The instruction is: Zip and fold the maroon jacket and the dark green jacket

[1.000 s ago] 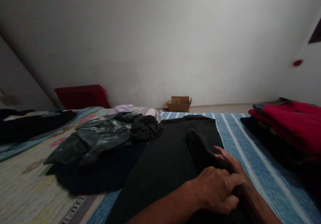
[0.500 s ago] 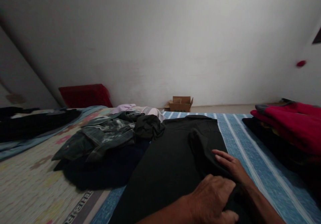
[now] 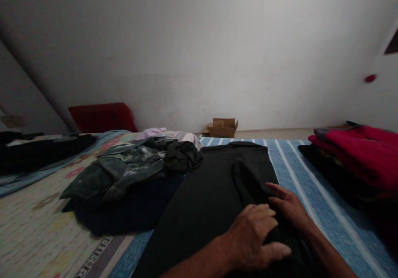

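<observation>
A dark shirt lies spread lengthwise before me, with what looks like its collar at the far end. Along its right side runs a raised, loose fold, which may be a sleeve. My left hand rests over the near part of this fold, fingers stretched out and thumb apart. Just beyond it, my right hand touches the shirt's right edge with its fingers extended. Neither hand grips the cloth. The shirt's near end is partly hidden by my forearms.
Left of the shirt is a heap of crumpled dark clothes. Folded clothes with a red garment on top are stacked at right. A blue striped sheet lies underneath. Farther back are a cardboard box and a red case-like object.
My left hand has loosened from the cloth, its fingers straightening and thumb spreading, and has shifted slightly left. My right hand remains at the shirt's right edge. The view has shifted slightly.
</observation>
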Tool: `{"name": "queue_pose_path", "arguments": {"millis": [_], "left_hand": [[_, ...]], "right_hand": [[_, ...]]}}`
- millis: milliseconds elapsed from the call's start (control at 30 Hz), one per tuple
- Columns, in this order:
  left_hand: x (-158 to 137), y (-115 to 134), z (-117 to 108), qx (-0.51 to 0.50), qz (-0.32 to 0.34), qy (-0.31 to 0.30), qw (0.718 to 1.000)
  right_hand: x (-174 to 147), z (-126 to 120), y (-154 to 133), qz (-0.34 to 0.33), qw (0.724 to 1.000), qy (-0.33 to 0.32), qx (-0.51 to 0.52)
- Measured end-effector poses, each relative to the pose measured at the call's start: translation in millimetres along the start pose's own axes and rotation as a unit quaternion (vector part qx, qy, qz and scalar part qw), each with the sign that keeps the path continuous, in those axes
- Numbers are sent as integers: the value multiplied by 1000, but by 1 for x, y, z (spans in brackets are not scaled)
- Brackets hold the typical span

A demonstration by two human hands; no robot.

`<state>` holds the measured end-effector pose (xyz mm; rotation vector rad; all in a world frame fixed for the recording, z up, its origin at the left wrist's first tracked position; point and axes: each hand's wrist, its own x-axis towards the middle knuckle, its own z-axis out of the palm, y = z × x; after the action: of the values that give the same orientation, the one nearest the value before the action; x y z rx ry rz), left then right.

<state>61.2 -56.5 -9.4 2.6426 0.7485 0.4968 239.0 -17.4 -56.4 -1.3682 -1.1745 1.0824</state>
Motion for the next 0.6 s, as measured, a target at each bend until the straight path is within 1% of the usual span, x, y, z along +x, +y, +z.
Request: {"name": "queue_pose_path", "arguments": {"millis": [67,133,167,233,300,400,467,533,600], "left_hand": [[-7,-14,-10,51,-99,24,994],[-15,-34,-19,114,-215,34,969],[-19,-45,-22,142,-265,31,953],[-28,-64,-26,169,-334,-1,927],[-36,-77,-26,162,-370,-47,914],[-43,-86,-25,141,-388,-90,906],[-44,-88,-26,134,-389,-98,906],[-44,-92,-27,131,-394,-90,905],[-45,-98,-29,137,-402,-74,902]], "right_hand": [[-1,1,-1,25,999,-12,24],[-2,1,-2,36,999,-21,34],[-2,2,-2,30,999,-18,30],[-2,2,0,9,1000,0,5],[-1,2,4,-10,999,16,-25],[1,2,11,-18,998,20,-54],[1,2,15,-34,996,20,-79],[1,1,17,-62,989,27,-131],[-1,0,15,-92,971,53,-215]]}}
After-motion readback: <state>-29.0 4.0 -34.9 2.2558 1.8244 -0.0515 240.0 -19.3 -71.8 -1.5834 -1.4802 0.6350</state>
